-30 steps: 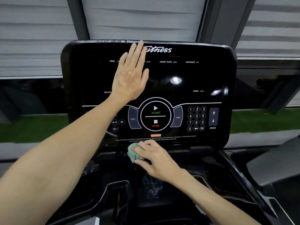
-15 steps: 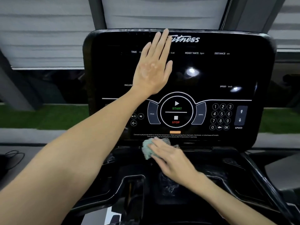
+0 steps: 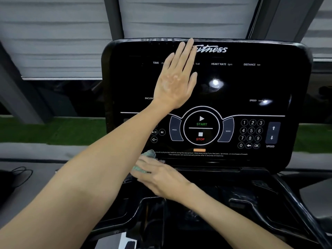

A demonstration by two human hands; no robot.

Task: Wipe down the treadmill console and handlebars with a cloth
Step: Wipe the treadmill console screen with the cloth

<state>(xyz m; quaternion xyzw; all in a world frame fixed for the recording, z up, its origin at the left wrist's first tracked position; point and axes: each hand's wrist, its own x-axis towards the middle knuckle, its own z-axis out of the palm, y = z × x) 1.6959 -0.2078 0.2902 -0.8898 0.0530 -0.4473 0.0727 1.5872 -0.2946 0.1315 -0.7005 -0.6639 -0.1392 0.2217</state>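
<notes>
The black treadmill console fills the middle of the head view, glossy, with START and STOP buttons and a number keypad. My left hand lies flat on the upper left of the screen, fingers straight and pointing up. My right hand presses a small grey-green cloth against the console's lower edge, left of the orange mark. My left forearm crosses in front and hides part of the cloth and the left buttons.
Below the console a black tray with recessed holders runs toward me. A black side rail slopes down at the right. A dark cable lies on the grey ledge at the left. Windows with blinds stand behind.
My right hand has slid the cloth leftward along the console's bottom edge. My left hand has stayed flat on the screen. The camera has shifted, so the console sits further right.
</notes>
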